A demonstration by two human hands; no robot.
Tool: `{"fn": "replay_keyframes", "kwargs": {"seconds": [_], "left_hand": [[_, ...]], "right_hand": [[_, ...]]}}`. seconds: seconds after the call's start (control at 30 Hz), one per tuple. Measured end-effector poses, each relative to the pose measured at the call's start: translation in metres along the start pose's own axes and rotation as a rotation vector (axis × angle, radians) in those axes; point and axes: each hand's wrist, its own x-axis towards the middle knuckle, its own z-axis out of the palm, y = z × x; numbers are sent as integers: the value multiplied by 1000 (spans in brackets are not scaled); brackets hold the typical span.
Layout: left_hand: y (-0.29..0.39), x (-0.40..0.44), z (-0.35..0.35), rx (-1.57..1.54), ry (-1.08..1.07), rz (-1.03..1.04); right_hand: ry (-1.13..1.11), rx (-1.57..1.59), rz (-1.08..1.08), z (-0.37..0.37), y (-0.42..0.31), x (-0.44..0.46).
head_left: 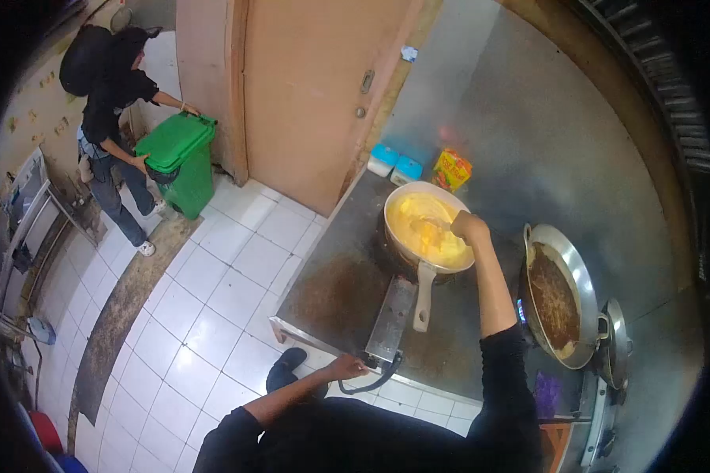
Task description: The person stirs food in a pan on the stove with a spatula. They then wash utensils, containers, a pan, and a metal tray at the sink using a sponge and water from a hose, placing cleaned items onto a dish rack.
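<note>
A light-coloured frying pan (424, 272) sits on the stove burner, its handle towards me. Yellow food, perhaps egg (418, 213), fills much of it. My right hand (469, 226) is closed over the pan's right side around a stirring utensil, probably a spatula (442, 226), whose end is in the food. Down at the front of the single-burner stove (390, 319), my left hand (345, 368) has its fingers closed at the stove knob (373, 363). A black gas hose (383, 380) curves just beside that hand.
A large wok (592, 296) of brown oil stands right, beside a metal lid or pan (617, 331). Blue-lidded containers (394, 164) and a yellow packet (452, 169) sit behind the pan. Across the tiled floor (205, 315), a person (114, 118) holds a green bin (180, 158) by a door (308, 94).
</note>
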Motion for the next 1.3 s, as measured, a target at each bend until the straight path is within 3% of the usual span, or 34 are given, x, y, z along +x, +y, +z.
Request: {"fn": "replay_keyframes", "kwargs": {"seconds": [0.1,0.17,0.23,0.3,0.33,0.37,0.4,0.47,0.57,0.63,0.67,0.7,0.77,0.8,0.83,0.9,0.93,1.0,1.07,1.3], "left_hand": [[-22,-7,-21,78,-121,60],[-48,-16,-32,-99,-412,-38],[-28,-32,-59,-59,-514,-365],[-61,-58,-80,-158,-460,-262],[-65,-66,-93,-270,-473,-400],[-56,-75,-114,22,-500,18],[-107,-88,-112,-153,-418,-422],[-91,-101,-128,40,-333,-669],[-135,-124,-134,268,-473,-649],[-157,-137,-133,345,-489,-682],[-168,-143,-132,383,-498,-699],[-183,-148,-130,293,-391,-833],[-242,-165,-132,587,-482,-348],[-219,-162,-127,299,-290,-925],[-232,-165,-128,301,-296,-922],[-271,-185,-123,458,-243,-701],[-276,-188,-120,350,-192,-794],[-268,-193,-119,409,-181,-762],[-256,-194,-120,557,-240,-645],[-225,-196,-119,750,-257,-528]], "right_hand": [[38,10,26,0,3,20],[41,20,53,-5,13,26],[27,94,-18,-20,25,26],[30,101,70,-32,35,20],[76,87,50,-47,36,2],[122,71,30,-62,36,-15],[67,32,40,-78,35,-30],[-29,-23,68,-110,26,-71],[-145,-132,67,-119,18,-100],[-204,-223,-9,-110,15,-109],[-228,-203,59,-111,8,-119],[-232,-197,72,-103,11,-118],[-284,-190,52,-76,18,-103],[-287,-188,60,-61,24,-94],[-238,-184,76,-44,31,-83],[-191,-180,97,-24,47,-65],[-182,-131,109,-18,54,-57],[-177,-81,121,-11,64,-50],[4,13,137,-8,68,-46],[-16,92,180,-22,57,-26]]}}
